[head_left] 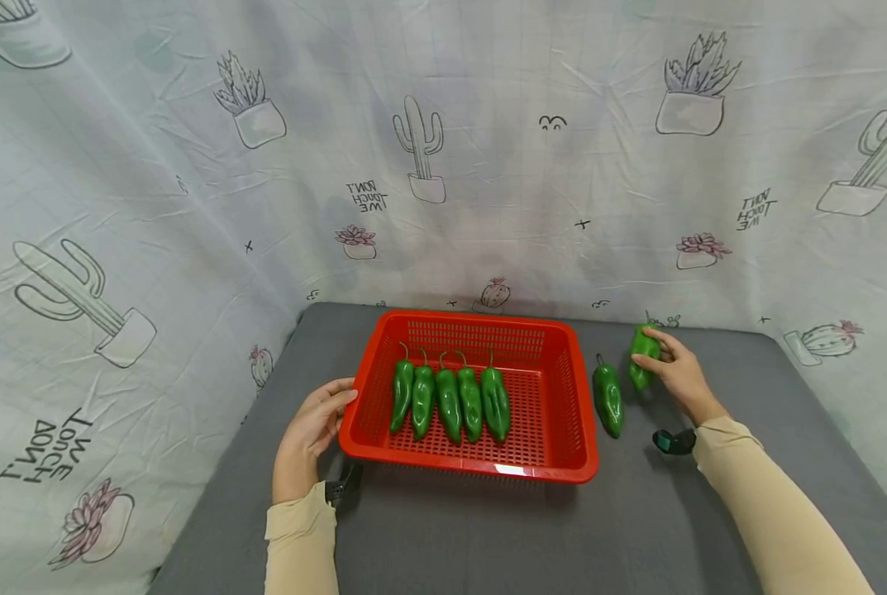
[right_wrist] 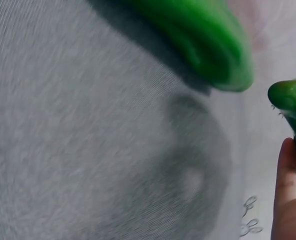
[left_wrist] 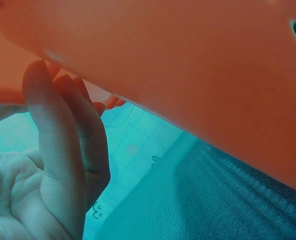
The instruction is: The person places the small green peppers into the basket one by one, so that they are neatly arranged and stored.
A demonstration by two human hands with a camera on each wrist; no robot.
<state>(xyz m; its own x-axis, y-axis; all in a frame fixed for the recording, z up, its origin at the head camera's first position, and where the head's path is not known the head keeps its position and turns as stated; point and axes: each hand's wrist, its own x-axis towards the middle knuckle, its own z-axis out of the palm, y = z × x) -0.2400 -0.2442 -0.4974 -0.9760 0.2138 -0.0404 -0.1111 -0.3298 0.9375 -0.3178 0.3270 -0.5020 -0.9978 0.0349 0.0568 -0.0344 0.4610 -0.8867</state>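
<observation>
My left hand (head_left: 320, 417) holds the left rim of a red plastic basket (head_left: 467, 468); in the left wrist view the fingers (left_wrist: 58, 145) reach up under the rim. Inside the basket several green peppers (head_left: 448, 403) lie side by side, stems pointing away from me. To the right of the basket, my right hand (head_left: 677, 372) pinches a green pepper (head_left: 642, 357) between thumb and fingers. Another green pepper (head_left: 608, 398) lies on the grey cloth between that hand and the basket; it looms large at the top of the right wrist view.
A grey cloth (head_left: 428, 537) covers the table. Patterned curtains (head_left: 488, 165) with cactus drawings hang behind and along both sides. The right part of the basket floor (head_left: 526, 413) shows bare mesh.
</observation>
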